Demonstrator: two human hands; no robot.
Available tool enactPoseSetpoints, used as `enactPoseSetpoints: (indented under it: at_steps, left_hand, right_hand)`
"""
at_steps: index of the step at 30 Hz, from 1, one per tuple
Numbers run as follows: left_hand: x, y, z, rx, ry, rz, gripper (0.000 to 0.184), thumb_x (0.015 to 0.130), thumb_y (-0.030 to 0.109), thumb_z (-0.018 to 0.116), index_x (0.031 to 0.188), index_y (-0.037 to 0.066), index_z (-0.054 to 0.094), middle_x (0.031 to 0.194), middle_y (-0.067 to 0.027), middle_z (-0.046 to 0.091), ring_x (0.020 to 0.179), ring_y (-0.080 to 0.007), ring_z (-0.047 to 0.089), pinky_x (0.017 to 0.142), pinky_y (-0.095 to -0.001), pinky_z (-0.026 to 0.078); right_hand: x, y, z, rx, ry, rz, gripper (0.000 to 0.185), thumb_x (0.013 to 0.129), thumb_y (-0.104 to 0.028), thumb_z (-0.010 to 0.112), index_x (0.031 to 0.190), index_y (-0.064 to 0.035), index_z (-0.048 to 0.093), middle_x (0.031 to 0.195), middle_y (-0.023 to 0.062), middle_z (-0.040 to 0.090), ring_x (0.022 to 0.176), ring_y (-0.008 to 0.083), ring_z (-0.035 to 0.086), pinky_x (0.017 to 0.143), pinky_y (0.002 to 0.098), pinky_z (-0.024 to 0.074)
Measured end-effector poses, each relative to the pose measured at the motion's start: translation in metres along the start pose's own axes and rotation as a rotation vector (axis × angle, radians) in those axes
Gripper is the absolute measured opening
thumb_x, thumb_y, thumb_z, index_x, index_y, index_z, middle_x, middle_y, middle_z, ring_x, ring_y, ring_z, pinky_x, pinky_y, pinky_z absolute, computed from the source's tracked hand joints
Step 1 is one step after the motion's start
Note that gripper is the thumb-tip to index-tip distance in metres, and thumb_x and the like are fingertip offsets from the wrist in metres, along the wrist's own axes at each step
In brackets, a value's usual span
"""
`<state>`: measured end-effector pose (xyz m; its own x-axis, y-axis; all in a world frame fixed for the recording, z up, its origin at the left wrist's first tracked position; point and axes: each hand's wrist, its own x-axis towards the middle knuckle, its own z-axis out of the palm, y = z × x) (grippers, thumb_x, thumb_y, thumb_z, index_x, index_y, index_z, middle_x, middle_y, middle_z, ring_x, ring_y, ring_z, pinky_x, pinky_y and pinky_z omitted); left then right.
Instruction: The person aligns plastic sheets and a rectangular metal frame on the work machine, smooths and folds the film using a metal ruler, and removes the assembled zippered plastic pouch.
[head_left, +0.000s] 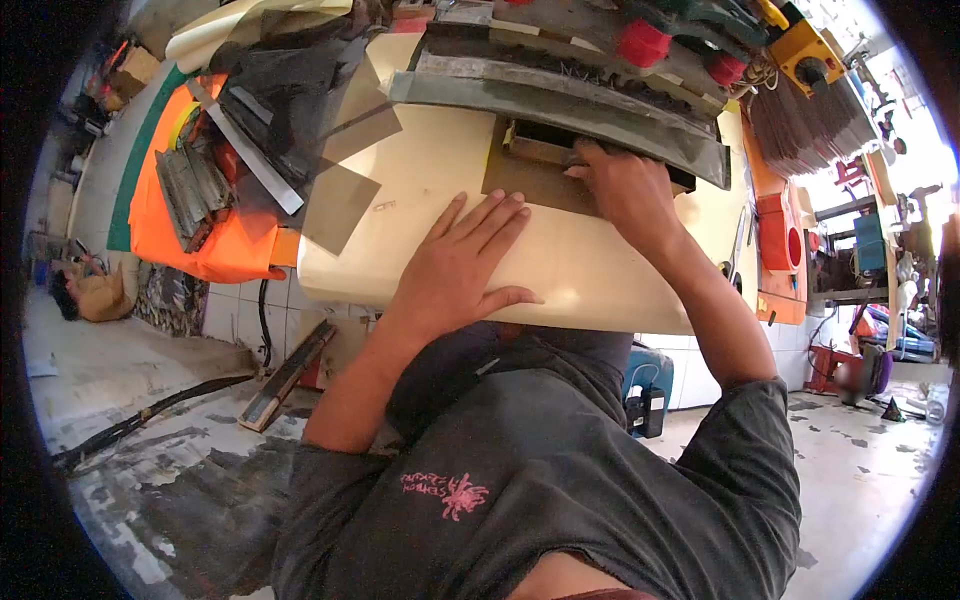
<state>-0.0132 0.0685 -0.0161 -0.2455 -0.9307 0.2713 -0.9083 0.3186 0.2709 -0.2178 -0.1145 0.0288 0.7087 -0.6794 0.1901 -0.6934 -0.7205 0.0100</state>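
The cream-topped bench (600, 285) is biggest. A long grey metal bar (560, 116) runs across it. The brown sheet (525, 180) lies flat on the bench, just below the bar. The left hand (462, 258) is flat and spread out, fingertips by the sheet's edge. The right hand (635, 195) is bent over the sheet — I can't tell if it grips anything.

Your worktop (580, 265)'s pale gold, and you've got a brown sheet (550, 185) on the far side. Bright orange cloth (155, 235) left, red box (771, 214) right, plus your dark grey shirt (580, 460) with a pinkish print (462, 496).
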Motion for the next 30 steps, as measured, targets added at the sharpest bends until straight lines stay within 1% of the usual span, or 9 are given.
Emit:
enactPoseSetpoints:
  at_steps: [4,6,9,13,15,19,21,24,30]
  left_hand:
    - [0.001,0.0,-0.002,-0.01,-0.007,0.0,0.101,0.092,0.074,0.061,0.162,0.004,0.044,0.169,-0.0146,0.044,0.158,-0.0327,0.039,0.133,-0.054,0.024]
    - [0.001,0.0,-0.001,-0.02,-0.009,-0.004,0.101,0.092,0.075,0.061,0.162,0.004,0.044,0.169,-0.0144,0.044,0.158,-0.0325,0.039,0.133,-0.054,0.023]
    - [0.0,-0.001,0.0,-0.027,-0.015,-0.009,0.102,0.091,0.075,0.06,0.162,0.004,0.044,0.17,-0.0139,0.043,0.158,-0.0322,0.039,0.133,-0.054,0.023]
    - [0.001,0.0,-0.002,-0.035,-0.026,-0.021,0.102,0.091,0.075,0.061,0.163,0.004,0.044,0.171,-0.0127,0.043,0.159,-0.0318,0.038,0.133,-0.054,0.023]
    - [0.001,0.001,-0.001,-0.044,-0.028,-0.028,0.102,0.091,0.074,0.061,0.163,0.005,0.044,0.171,-0.0124,0.042,0.159,-0.0317,0.037,0.133,-0.0541,0.023]
    - [0.0,0.001,-0.001,-0.055,-0.031,-0.036,0.101,0.09,0.073,0.063,0.163,0.006,0.044,0.172,-0.0118,0.041,0.16,-0.0312,0.037,0.133,-0.0545,0.023]
    - [0.001,0.001,-0.001,-0.056,-0.029,-0.034,0.101,0.09,0.073,0.063,0.163,0.006,0.043,0.171,-0.0117,0.041,0.159,-0.0311,0.037,0.133,-0.0546,0.023]
    - [0.002,0.002,-0.002,-0.056,-0.028,-0.031,0.101,0.089,0.072,0.064,0.163,0.006,0.043,0.171,-0.0116,0.042,0.159,-0.0311,0.038,0.133,-0.0548,0.023]
    - [0.001,0.002,-0.001,-0.054,-0.018,-0.034,0.101,0.089,0.072,0.064,0.163,0.006,0.043,0.17,-0.0115,0.043,0.158,-0.0308,0.039,0.133,-0.0548,0.024]
  right_hand:
    - [0.0,0.003,0.004,0.053,0.057,-0.011,0.031,0.098,-0.035,0.074,0.119,-0.0121,0.074,0.098,0.0237,0.076,0.096,0.0447,0.075,0.081,0.0537,0.0592]
    - [0.001,0.005,0.007,0.006,0.108,-0.076,0.031,0.098,-0.034,0.074,0.121,-0.0124,0.074,0.099,0.0238,0.076,0.096,0.0444,0.075,0.08,0.0538,0.0594]
    - [0.003,0.001,0.005,0.047,0.009,0.013,0.032,0.098,-0.034,0.074,0.122,-0.0127,0.074,0.1,0.0232,0.077,0.096,0.0449,0.075,0.08,0.0542,0.0593]
    - [0.004,0.002,0.012,0.01,0.029,0.012,0.033,0.097,-0.033,0.075,0.123,-0.0124,0.074,0.101,0.0219,0.077,0.096,0.0455,0.074,0.082,0.0541,0.0593]
    - [0.006,0.005,0.015,-0.014,0.143,-0.082,0.031,0.102,-0.034,0.068,0.127,-0.0167,0.072,0.099,0.0218,0.078,0.095,0.0425,0.077,0.078,0.0543,0.0618]
    - [0.004,-0.001,0.008,-0.033,0.126,-0.076,0.032,0.102,-0.035,0.068,0.128,-0.0167,0.072,0.1,0.0224,0.078,0.094,0.0432,0.076,0.078,0.0547,0.062]
    - [0.003,-0.005,0.004,0.017,0.047,0.001,0.034,0.099,-0.035,0.074,0.123,-0.0109,0.074,0.1,0.0213,0.077,0.097,0.0452,0.073,0.082,0.0527,0.0581]
    - [0.002,-0.005,0.005,0.024,0.097,-0.022,0.033,0.099,-0.034,0.074,0.122,-0.0103,0.073,0.1,0.0221,0.076,0.097,0.0445,0.073,0.081,0.0524,0.058]
    - [0.002,-0.004,0.008,0.017,0.069,-0.035,0.033,0.099,-0.034,0.074,0.122,-0.0096,0.072,0.097,0.0227,0.076,0.093,0.044,0.074,0.081,0.0525,0.0585]
